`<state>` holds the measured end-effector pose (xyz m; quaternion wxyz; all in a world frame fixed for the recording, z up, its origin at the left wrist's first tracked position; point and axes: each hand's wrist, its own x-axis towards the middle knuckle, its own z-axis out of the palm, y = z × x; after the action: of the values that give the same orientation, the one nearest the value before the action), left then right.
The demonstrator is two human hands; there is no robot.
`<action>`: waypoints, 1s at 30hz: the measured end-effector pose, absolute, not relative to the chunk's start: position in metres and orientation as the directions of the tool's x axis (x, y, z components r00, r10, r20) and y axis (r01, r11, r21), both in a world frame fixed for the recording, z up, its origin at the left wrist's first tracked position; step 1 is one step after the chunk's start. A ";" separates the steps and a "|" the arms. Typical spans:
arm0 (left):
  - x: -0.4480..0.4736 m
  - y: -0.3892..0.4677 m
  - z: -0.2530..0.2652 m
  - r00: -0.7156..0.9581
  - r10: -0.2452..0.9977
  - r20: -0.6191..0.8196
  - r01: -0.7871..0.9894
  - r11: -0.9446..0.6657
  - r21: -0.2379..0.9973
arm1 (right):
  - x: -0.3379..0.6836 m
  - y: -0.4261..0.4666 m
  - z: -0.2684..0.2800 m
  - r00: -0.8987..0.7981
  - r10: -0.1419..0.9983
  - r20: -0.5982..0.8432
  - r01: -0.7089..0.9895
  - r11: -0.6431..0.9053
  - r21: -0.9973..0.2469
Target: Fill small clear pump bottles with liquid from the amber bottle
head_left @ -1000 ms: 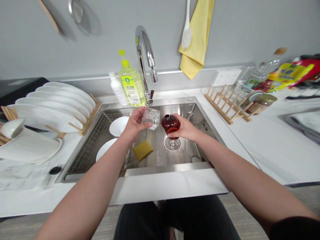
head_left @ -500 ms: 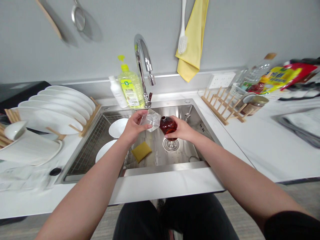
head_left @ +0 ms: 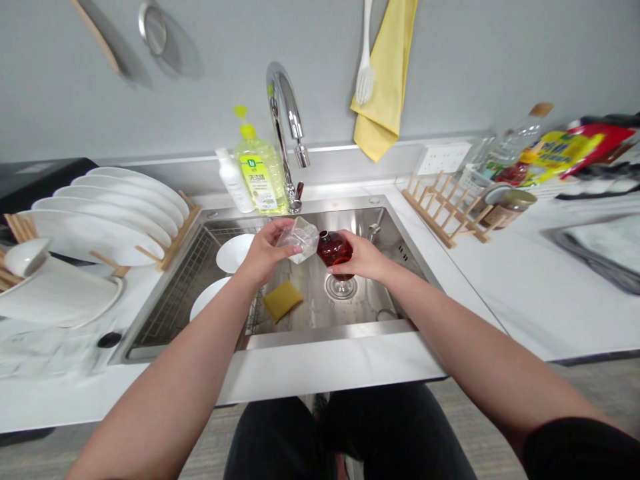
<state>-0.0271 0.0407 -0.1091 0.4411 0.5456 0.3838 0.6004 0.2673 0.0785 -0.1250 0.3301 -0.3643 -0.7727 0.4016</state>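
Over the steel sink (head_left: 395, 230), my left hand (head_left: 261, 252) holds a clear glass (head_left: 300, 237), tipped toward the right. My right hand (head_left: 364, 257) grips a small amber-red bottle (head_left: 334, 248) with its open neck pointing left, almost touching the glass. Both are above the drain (head_left: 341, 287). A yellow sponge (head_left: 283, 300) lies on the sink floor below my left hand.
Two white bowls (head_left: 234, 252) sit on a wire rack in the sink's left half. The faucet (head_left: 284, 127) and yellow dish soap (head_left: 259, 175) stand behind. White plates (head_left: 105, 213) fill a wooden rack at left; an empty wooden rack (head_left: 445, 215), jars and bottles stand at right.
The glass has tilted further toward the bottle, and the bottle's neck has swung left to meet it. Both hands moved slightly up and closer together.
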 end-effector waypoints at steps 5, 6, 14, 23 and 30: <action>-0.029 0.042 -0.112 -0.012 0.953 0.302 -0.138 -0.300 0.944 | 0.267 0.078 -0.124 -0.523 0.822 0.225 0.305 0.427 -0.851; -0.029 0.042 -0.112 -0.012 0.953 0.303 -0.139 -0.302 0.943 | 0.267 0.078 -0.124 -0.528 0.819 0.225 0.309 0.432 -0.847; -0.031 0.044 -0.115 -0.007 0.945 0.327 -0.096 -0.326 0.940 | 0.267 0.079 -0.126 -0.542 0.806 0.237 0.348 0.472 -0.810; -0.036 0.048 -0.121 0.031 0.924 0.380 -0.047 -0.379 0.924 | 0.267 0.078 -0.123 -0.547 0.809 0.216 0.407 0.482 -0.776; -0.037 0.052 -0.122 0.043 0.919 0.392 -0.026 -0.391 0.920 | 0.267 0.079 -0.125 -0.536 0.814 0.223 0.418 0.485 -0.768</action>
<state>-0.0371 0.0516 -0.1224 0.4058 0.5976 0.3737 0.5819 0.2668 0.0790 -0.1251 0.2953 -0.3804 -0.8096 0.3357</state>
